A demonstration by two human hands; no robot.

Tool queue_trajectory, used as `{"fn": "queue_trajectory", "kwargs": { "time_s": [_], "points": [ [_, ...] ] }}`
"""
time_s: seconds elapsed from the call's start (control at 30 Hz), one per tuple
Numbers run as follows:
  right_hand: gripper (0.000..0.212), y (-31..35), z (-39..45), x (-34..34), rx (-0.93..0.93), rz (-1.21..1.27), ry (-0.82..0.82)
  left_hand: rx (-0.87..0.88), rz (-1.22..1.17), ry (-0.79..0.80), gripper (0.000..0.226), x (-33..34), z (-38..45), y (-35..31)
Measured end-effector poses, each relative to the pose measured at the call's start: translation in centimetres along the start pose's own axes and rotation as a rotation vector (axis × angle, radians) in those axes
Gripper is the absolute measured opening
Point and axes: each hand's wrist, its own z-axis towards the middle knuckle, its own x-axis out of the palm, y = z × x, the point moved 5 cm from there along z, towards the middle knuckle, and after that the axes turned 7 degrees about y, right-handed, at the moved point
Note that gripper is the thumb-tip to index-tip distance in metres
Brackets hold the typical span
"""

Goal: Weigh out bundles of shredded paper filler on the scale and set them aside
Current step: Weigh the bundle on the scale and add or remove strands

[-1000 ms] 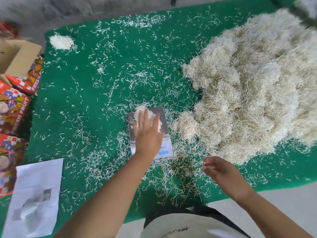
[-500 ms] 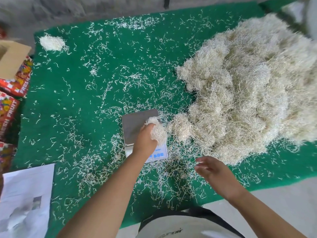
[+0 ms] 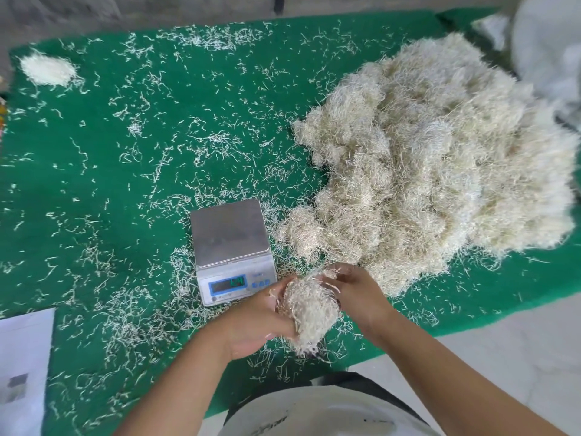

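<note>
Near the table's front edge, my left hand (image 3: 261, 322) and right hand (image 3: 358, 294) cup the bundle (image 3: 309, 313), fingers curled around it; I'd press gently, shedding no strands.

The scale (image 3: 232, 251) has a lit display (image 3: 228, 284) on its front face showing green digits, too blurred to read for certain. To the right of the display sit small blue buttons (image 3: 261, 282) whose marks cannot be made out. Far left of the scale, a white sheet of paper (image 3: 22, 366) carries grey printed patches, nothing legible.
</note>
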Motion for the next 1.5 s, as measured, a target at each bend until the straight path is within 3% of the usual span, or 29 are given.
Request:
{"fn": "queue_trajectory", "kwargs": {
  "time_s": [0.03,0.1,0.2,0.33,0.47,0.53,0.67,0.77,0.83,0.93,1.03,1.13,1.23,1.3,1.37,1.5],
  "points": [
    [0.016,0.1,0.2,0.0,-0.001,0.026,-0.001,0.006,-0.055,0.074,0.094,0.2,-0.1,0.2],
    [0.026,0.3,0.5,-0.2,-0.014,-0.003,-0.004,0.004,-0.183,0.101,0.107,0.6,-0.1,0.6],
    [0.022,0.8,0.4,-0.2,-0.056,-0.073,0.012,-0.041,-0.234,-0.150,0.123,1.3,0.5,0.7],
    [0.028,0.4,0.9,-2.6,-0.026,0.063,-0.112,-0.036,-0.191,-0.325,0.092,1.0,1.1,1.0],
    [0.019,-0.3,2.1,-8.2,0.037,0.392,-0.378,-0.023,-0.168,-0.400,0.096,-1.8,-0.1,0.4],
    [0.027,-0.5,2.2,-11.4,0.025,0.486,-0.494,-0.010,-0.143,-0.477,0.070,-3.7,-1.4,-0.1],
    [0.041,-1.6,1.7,-15.4,0.082,0.674,-0.559,0.024,0.026,-0.649,0.060,-7.4,-4.2,-1.1],
    [0.073,-1.3,1.9,-15.3,0.031,0.734,-0.488,0.037,0.027,-0.682,0.056,-7.7,-5.2,-1.9],
    [0.089,-0.9,1.8,-13.6,0.050,0.529,-0.433,0.056,-0.008,-0.695,0.068,-7.2,-4.8,-2.2],
    [0.090,0.5,0.6,-9.3,-0.006,0.196,-0.335,0.071,-0.028,-0.680,0.064,-5.5,-3.6,-2.8],
    [0.078,2.9,-0.7,-3.9,-0.118,0.119,-0.106,0.120,-0.081,-0.651,0.049,-2.8,-2.2,-3.9],
    [0.060,4.8,-1.9,1.3,-0.138,0.254,0.189,0.252,-0.197,-0.680,0.043,-0.1,-0.8,-5.6],
    [0.084,6.1,-2.9,5.1,-0.025,0.699,0.432,0.460,-0.001,-0.746,0.041,2.1,0.0,-7.6],
    [0.101,6.4,-2.7,5.6,0.116,0.862,0.379,0.542,0.335,-0.813,0.044,3.2,0.2,-8.6],
    [0.102,7.3,-2.3,5.7,0.145,0.971,0.397,0.576,0.613,-0.826,0.048,4.0,0.2,-9.0],
    [0.095,9.2,-2.0,5.5,0.091,1.025,0.389,0.669,0.781,-0.846,0.072,4.9,-0.6,-9.9]
  ]
}}
